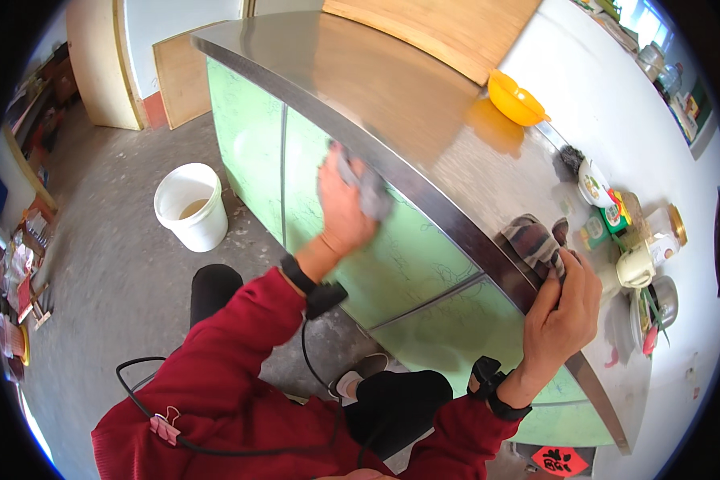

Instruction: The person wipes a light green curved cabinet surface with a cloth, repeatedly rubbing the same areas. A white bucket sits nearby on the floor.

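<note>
My left hand (342, 204) presses a grey cloth (375, 193) against the pale green door panel (396, 258) of a cabinet, just under the edge of the metal countertop; hand and cloth are blurred. At the right, my right hand (561, 306) grips a striped cloth (529, 240) that lies over the countertop's front edge (456, 225). Each wrist wears a black band with a small device. A white plastic bucket (207, 225) with some murky liquid in it stands on the floor left of the cabinet.
On the countertop stand a yellow plastic basin (514, 99), a dark scouring pad (572, 157), a white bowl (593, 183), a cream mug (636, 266) and a gold-lidded jar (666, 231). A wooden board (438, 27) leans at the back. My bent knees are beside the cabinet; a black cable crosses my sleeve.
</note>
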`<act>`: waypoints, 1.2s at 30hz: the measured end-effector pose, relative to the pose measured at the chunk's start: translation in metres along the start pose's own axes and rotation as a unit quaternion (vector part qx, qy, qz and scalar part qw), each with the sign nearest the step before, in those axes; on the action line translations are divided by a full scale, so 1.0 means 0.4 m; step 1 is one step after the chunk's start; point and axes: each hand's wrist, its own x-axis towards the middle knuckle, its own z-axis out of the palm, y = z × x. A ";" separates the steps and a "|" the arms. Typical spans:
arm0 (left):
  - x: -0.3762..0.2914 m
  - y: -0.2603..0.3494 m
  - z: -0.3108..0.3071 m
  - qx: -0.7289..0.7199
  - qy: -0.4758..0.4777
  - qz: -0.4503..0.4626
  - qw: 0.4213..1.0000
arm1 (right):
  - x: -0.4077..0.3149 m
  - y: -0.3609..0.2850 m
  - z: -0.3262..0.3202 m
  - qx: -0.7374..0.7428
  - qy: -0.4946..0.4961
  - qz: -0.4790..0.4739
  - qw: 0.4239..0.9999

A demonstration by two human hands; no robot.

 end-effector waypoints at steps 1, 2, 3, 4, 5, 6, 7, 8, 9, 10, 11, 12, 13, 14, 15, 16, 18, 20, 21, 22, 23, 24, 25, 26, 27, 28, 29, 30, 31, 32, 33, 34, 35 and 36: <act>0.033 -0.071 -0.008 0.033 0.068 0.031 0.997 | -0.002 0.000 0.002 -0.001 0.001 0.006 1.000; 0.063 -0.135 -0.012 0.030 0.106 0.035 0.993 | -0.004 0.002 0.003 -0.003 0.003 0.012 1.000; 0.082 -0.188 -0.013 0.029 0.128 0.027 0.991 | -0.007 0.004 0.004 -0.005 0.003 0.017 1.000; 0.099 -0.228 -0.010 -0.013 0.123 -0.009 0.992 | -0.009 0.007 0.005 0.007 0.002 0.032 0.999; 0.116 -0.259 -0.005 -0.055 0.114 -0.039 0.991 | -0.011 0.010 0.007 0.011 0.021 0.037 0.999; 0.116 -0.271 0.000 -0.103 0.125 -0.066 0.985 | -0.013 0.011 0.009 0.016 0.034 0.050 0.998; 0.109 -0.271 0.006 -0.086 0.114 -0.071 0.987 | -0.013 0.011 0.011 0.022 0.046 0.061 0.997; 0.090 -0.258 0.011 -0.073 0.122 -0.071 0.987 | -0.010 0.010 0.015 0.018 0.060 0.070 0.996; 0.067 -0.237 0.015 -0.059 0.117 -0.083 0.988 | -0.008 0.002 0.020 0.023 0.090 0.073 0.993; 0.035 -0.209 0.019 -0.051 0.119 -0.049 0.990 | -0.004 -0.008 0.027 0.038 0.118 0.077 0.989; -0.003 -0.182 0.014 -0.040 0.098 -0.021 0.994 | 0.004 -0.020 0.036 0.055 0.153 0.080 0.983; -0.032 -0.164 0.007 -0.023 0.081 -0.019 0.996 | 0.006 -0.041 0.051 0.064 0.160 0.088 0.981; -0.050 -0.152 0.002 -0.007 0.052 -0.012 0.999 | 0.012 -0.064 0.066 0.049 0.132 0.038 0.989; -0.058 -0.150 -0.004 0.007 0.051 0.026 0.998 | 0.020 -0.088 0.087 0.034 0.103 -0.011 0.994; -0.054 -0.158 -0.009 -0.019 0.030 -0.014 0.999 | 0.026 -0.110 0.103 0.016 0.061 -0.047 0.997; -0.038 -0.175 -0.014 -0.047 0.036 -0.024 0.998 | 0.028 -0.129 0.112 0.007 0.066 -0.053 0.996; 0.031 -0.229 -0.014 -0.010 0.108 0.008 0.994 | 0.035 -0.155 0.126 -0.016 0.050 -0.037 0.998; 0.113 -0.289 -0.013 0.012 0.136 -0.035 0.990 | 0.040 -0.161 0.126 -0.005 0.056 -0.045 0.997; 0.144 -0.313 -0.018 0.022 0.142 -0.049 0.988 | 0.040 -0.162 0.124 0.004 0.063 -0.047 0.997; 0.160 -0.328 -0.023 -0.002 0.141 -0.058 0.988 | 0.038 -0.161 0.121 0.006 0.054 -0.051 0.997; 0.174 -0.341 -0.033 -0.022 0.131 -0.077 0.988 | 0.037 -0.161 0.119 0.004 0.044 -0.053 0.998; 0.189 -0.352 -0.043 -0.048 0.119 -0.111 0.986 | 0.036 -0.159 0.117 0.004 0.038 -0.055 0.998; 0.196 -0.361 -0.055 -0.027 0.118 -0.082 0.989 | 0.034 -0.159 0.115 0.003 0.032 -0.057 0.998; 0.204 -0.371 -0.069 -0.012 0.117 -0.068 0.991 | 0.033 -0.159 0.114 0.007 0.027 -0.061 0.998; 0.210 -0.382 -0.081 -0.006 0.104 -0.078 0.991 | 0.032 -0.159 0.113 0.006 0.025 -0.060 0.998; 0.219 -0.398 -0.092 -0.015 0.117 -0.059 0.991 | 0.031 -0.160 0.112 0.004 0.023 -0.059 0.998; 0.232 -0.418 -0.098 -0.025 0.114 -0.072 0.991 | 0.031 -0.160 0.112 0.003 0.022 -0.058 0.998; 0.247 -0.445 -0.105 -0.038 0.108 -0.077 0.990 | 0.030 -0.160 0.111 -0.006 0.017 -0.061 0.998; 0.266 -0.479 -0.109 -0.050 0.111 -0.069 0.990 | 0.030 -0.160 0.112 -0.004 0.018 -0.060 0.998; 0.289 -0.518 -0.109 -0.066 0.114 -0.074 0.988 | 0.030 -0.159 0.112 -0.003 0.018 -0.058 0.998; 0.308 -0.561 -0.110 -0.070 0.109 -0.088 0.988 | 0.028 -0.160 0.113 -0.002 0.017 -0.055 0.998; 0.325 -0.606 -0.107 -0.075 0.104 -0.102 0.986 | 0.028 -0.159 0.113 -0.005 0.011 -0.059 0.998; 0.342 -0.653 -0.106 -0.076 0.106 -0.106 0.986 | 0.026 -0.160 0.114 0.000 0.015 -0.064 0.998; 0.364 -0.704 -0.105 -0.075 0.128 -0.099 0.984 | 0.025 -0.161 0.115 0.001 0.017 -0.066 0.998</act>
